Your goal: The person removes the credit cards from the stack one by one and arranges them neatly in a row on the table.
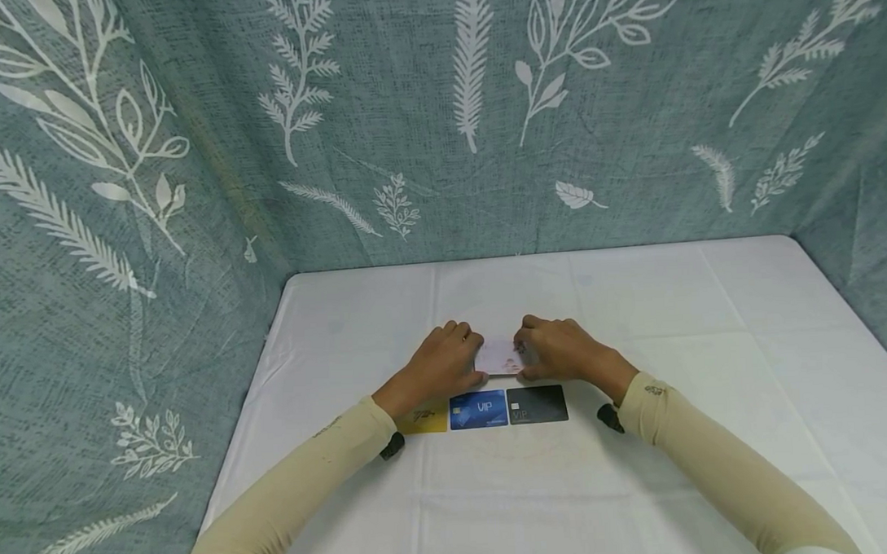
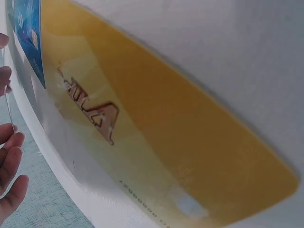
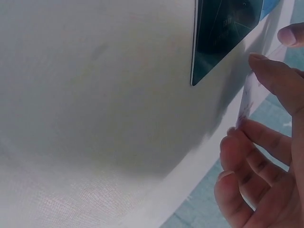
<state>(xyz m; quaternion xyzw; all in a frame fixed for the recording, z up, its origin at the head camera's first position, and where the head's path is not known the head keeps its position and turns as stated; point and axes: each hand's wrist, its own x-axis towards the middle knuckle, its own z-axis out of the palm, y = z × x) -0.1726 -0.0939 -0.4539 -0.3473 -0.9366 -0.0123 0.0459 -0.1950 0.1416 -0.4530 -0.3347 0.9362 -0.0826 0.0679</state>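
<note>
A pale pinkish-white card (image 1: pixel 499 358) with small reddish marks is held between both hands, behind a row of cards. My left hand (image 1: pixel 439 360) pinches its left end, and my right hand (image 1: pixel 563 350) pinches its right end. In the right wrist view the thumb and fingers grip the card (image 3: pixel 247 100), seen nearly edge-on. Below it lie a gold card (image 1: pixel 430 418), a blue VIP card (image 1: pixel 479 409) and a black VIP card (image 1: pixel 538 404), side by side. My left forearm partly covers the gold card, whose raised lettering shows in the left wrist view.
A white cloth (image 1: pixel 672 302) covers the table. Behind it and at the sides hangs a grey-green curtain (image 1: pixel 409 131) with white leaf prints. Small black objects (image 1: pixel 610 418) show by both wrists.
</note>
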